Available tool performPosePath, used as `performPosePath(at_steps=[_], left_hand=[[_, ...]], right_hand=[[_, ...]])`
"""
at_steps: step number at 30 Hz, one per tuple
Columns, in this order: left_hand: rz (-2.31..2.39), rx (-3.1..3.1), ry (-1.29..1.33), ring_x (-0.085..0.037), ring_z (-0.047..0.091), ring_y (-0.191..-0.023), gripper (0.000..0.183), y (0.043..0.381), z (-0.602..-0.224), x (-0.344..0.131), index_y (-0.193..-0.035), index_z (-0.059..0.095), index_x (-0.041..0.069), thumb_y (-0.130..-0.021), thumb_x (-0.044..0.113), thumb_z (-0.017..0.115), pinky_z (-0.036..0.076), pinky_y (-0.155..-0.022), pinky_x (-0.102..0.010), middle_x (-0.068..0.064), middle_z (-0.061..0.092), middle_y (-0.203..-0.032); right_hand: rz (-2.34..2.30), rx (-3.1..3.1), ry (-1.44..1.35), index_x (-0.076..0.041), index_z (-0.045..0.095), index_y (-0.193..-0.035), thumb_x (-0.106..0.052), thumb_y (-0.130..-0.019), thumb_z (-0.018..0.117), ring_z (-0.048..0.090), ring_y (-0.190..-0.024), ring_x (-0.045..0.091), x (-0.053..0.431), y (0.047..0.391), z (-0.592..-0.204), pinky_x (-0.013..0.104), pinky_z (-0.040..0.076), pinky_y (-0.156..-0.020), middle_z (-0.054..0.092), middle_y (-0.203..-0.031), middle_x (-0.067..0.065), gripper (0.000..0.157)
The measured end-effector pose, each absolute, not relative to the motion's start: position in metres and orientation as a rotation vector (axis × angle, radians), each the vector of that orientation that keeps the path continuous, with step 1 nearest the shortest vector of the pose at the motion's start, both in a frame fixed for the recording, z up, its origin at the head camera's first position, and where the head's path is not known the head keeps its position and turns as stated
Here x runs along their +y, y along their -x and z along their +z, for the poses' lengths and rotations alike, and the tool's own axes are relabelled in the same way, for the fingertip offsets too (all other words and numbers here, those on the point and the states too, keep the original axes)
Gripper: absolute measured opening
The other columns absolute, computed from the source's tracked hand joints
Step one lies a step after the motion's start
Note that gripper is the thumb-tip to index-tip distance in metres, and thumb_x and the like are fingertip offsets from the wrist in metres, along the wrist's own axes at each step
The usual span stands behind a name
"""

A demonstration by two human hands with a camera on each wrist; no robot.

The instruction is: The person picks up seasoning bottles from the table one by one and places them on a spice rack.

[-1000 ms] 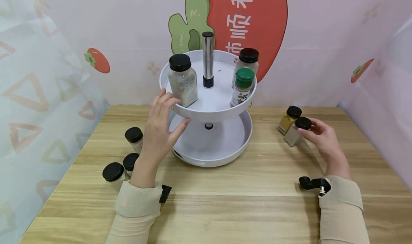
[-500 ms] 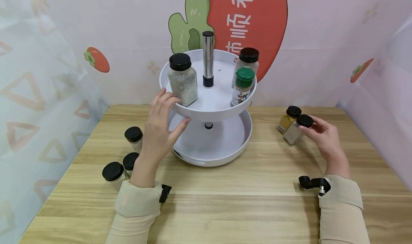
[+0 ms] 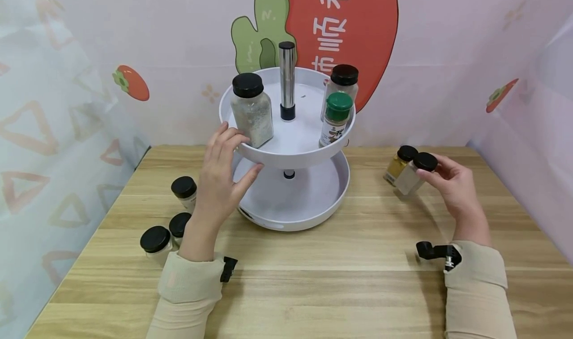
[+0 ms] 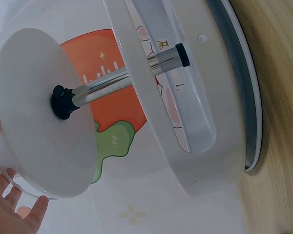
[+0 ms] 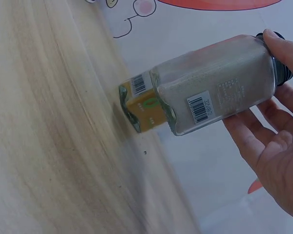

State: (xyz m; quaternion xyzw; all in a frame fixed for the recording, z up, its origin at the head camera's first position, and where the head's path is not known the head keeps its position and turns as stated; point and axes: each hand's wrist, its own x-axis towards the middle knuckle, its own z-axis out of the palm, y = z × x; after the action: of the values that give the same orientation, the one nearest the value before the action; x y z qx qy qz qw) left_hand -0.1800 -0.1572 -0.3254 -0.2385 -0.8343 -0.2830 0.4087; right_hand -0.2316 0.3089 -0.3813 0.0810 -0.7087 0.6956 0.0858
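Note:
My right hand [image 3: 456,185] holds a clear glass spice jar [image 5: 215,87] by its black lid and neck. The jar holds greyish-beige powder; it is tilted and its base looks raised off the table. Just behind it stands a jar of yellow powder [image 3: 395,167] with a black lid. My left hand [image 3: 219,180] grips the front-left rim of the upper tray [image 3: 295,160] of a white two-tier stand, fingers over the edge and thumb lower down. Close to those fingers, a large jar of whitish grains [image 3: 254,115] stands on that tray.
On the upper tray's right stand a green-capped shaker [image 3: 334,123] and a black-lidded jar [image 3: 343,80]. A metal post [image 3: 287,78] rises through the middle. Below is the lower tray [image 3: 309,224]. Several black-lidded jars, including one at the front [image 3: 155,240], stand left, partly behind my forearm.
My right hand has lifted the spice jar slightly up and to the right, and its base has come off the table. The left hand stays on the tray rim.

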Motion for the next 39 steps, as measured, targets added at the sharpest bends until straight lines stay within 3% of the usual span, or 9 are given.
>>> performPosePath(at_steps=[17, 25, 39], left_hand=[[-0.719, -2.11, 0.596, -0.033, 0.034, -0.146, 0.052, 0.18, -0.325, -0.158, -0.126, 0.053, -0.001, -0.085, 0.018, 0.078, 0.027, -0.127, -0.037, -0.019, 0.052, -0.136], [-0.73, -2.103, 0.598, -0.033, 0.035, -0.146, 0.051, 0.18, -0.325, -0.158, -0.126, 0.053, 0.0, -0.085, 0.018, 0.079, 0.027, -0.127, -0.039, -0.018, 0.053, -0.136], [-0.743, -2.114, 0.583, -0.032, 0.034, -0.146, 0.051, 0.179, -0.324, -0.157, -0.126, 0.054, 0.002, -0.084, 0.019, 0.079, 0.026, -0.127, -0.039, -0.016, 0.053, -0.137]], right_hand=[[2.153, -1.93, -0.37, -0.003, 0.068, -0.123, 0.013, -0.087, 0.064, 0.064, -0.101, 0.004, 0.293, 0.227, -0.365, 0.009, 0.055, -0.083, 0.068, -0.112, -0.005, 0.039], [2.176, -1.902, -0.447, -0.004, 0.071, -0.119, 0.014, -0.087, 0.064, 0.063, -0.108, 0.009, 0.279, 0.229, -0.36, 0.012, 0.056, -0.088, 0.067, -0.114, -0.002, 0.037], [2.19, -1.84, -0.61, 0.006, 0.066, -0.121, 0.019, -0.085, 0.062, 0.065, -0.102, 0.011, 0.252, 0.226, -0.337, 0.014, 0.056, -0.089, 0.07, -0.109, 0.0, 0.039]])
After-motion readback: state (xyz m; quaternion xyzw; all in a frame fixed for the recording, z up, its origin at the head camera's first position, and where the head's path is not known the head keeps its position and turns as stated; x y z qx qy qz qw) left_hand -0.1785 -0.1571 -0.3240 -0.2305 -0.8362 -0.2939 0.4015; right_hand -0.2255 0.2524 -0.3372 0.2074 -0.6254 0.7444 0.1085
